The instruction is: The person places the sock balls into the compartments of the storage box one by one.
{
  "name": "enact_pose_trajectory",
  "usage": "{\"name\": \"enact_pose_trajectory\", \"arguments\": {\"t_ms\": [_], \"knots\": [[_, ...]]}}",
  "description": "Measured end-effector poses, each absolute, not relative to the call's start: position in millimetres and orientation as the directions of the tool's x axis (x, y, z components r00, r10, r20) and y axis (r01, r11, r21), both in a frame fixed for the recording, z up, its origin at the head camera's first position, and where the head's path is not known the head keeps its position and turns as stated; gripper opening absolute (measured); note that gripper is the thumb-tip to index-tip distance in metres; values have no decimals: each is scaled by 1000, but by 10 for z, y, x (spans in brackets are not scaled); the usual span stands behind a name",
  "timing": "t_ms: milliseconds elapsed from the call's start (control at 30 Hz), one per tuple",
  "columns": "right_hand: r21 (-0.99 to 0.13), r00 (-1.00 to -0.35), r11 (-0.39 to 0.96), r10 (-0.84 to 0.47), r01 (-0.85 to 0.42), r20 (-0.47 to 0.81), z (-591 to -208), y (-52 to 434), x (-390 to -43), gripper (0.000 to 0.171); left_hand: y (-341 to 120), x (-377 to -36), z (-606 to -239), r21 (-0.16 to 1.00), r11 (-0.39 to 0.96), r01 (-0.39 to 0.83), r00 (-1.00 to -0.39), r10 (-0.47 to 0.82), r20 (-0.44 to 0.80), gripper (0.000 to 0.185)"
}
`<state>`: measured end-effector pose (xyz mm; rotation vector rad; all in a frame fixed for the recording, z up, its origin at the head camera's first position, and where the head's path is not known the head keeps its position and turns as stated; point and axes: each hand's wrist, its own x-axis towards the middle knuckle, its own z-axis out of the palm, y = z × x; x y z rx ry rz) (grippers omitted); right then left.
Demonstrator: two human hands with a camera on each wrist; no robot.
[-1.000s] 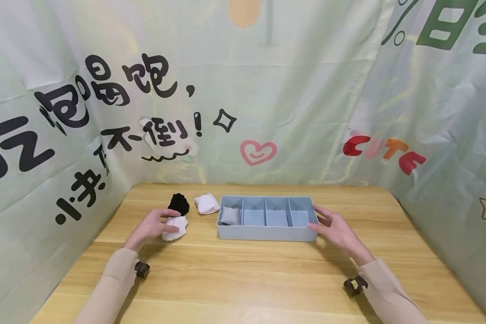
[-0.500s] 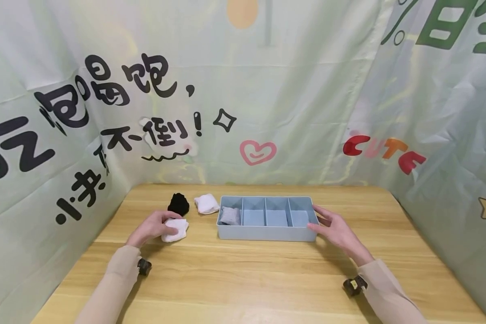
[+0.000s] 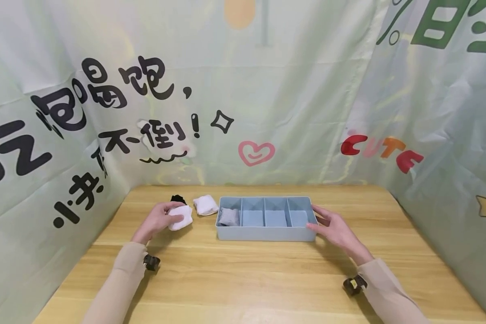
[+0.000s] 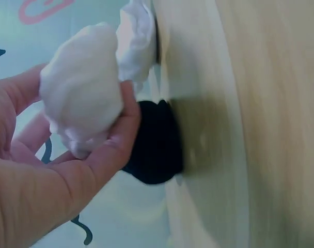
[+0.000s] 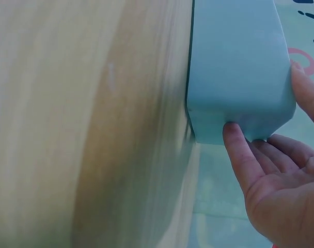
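My left hand (image 3: 159,219) grips a white rolled sock (image 3: 181,218) (image 4: 82,111), lifted just off the wooden table (image 3: 243,270), left of the blue divider box (image 3: 266,234). Behind it lies a black sock roll (image 3: 177,199) (image 4: 154,144), mostly hidden, and a second white sock roll (image 3: 205,204) (image 4: 138,36). A grey sock roll (image 3: 229,217) sits in the box's leftmost compartment. My right hand (image 3: 333,227) (image 5: 273,175) holds the box's right end (image 5: 239,77), thumb on the front wall and fingers on the end wall.
Printed fabric sheets (image 3: 267,90) wall the table at the back and both sides. The box's three other compartments (image 3: 275,216) hold nothing. Bare tabletop stretches in front of the box and to its right.
My left hand has closed on the white sock and lifted it away and slightly right, now covering most of the black sock. The right hand has stayed on the box.
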<state>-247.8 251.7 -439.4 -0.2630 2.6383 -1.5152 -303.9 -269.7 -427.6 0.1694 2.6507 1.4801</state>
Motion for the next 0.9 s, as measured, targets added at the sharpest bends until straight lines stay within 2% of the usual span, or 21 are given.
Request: {"name": "enact_pose_trajectory", "arguments": {"t_ms": [167, 633, 733, 900], "knots": [[-870, -980, 483, -200, -99, 0, -4403, 2511, -2471, 79, -2583, -3076, -4287, 879, 464, 111, -986, 160, 40, 43], [-860, -983, 500, -185, -98, 5, -4402, 2509, -2464, 78, -2193, -3222, -4267, 891, 417, 177, -980, 157, 121, 38], [-858, -983, 504, -182, -101, 9, -4403, 2511, -2464, 77, -2137, -3231, -4251, 903, 390, 179, -979, 161, 124, 40], [-855, -984, 508, -180, -106, 15, -4401, 2507, -2462, 76, -2057, -3255, -4238, 936, 303, 178, -967, 229, 110, 54]]}}
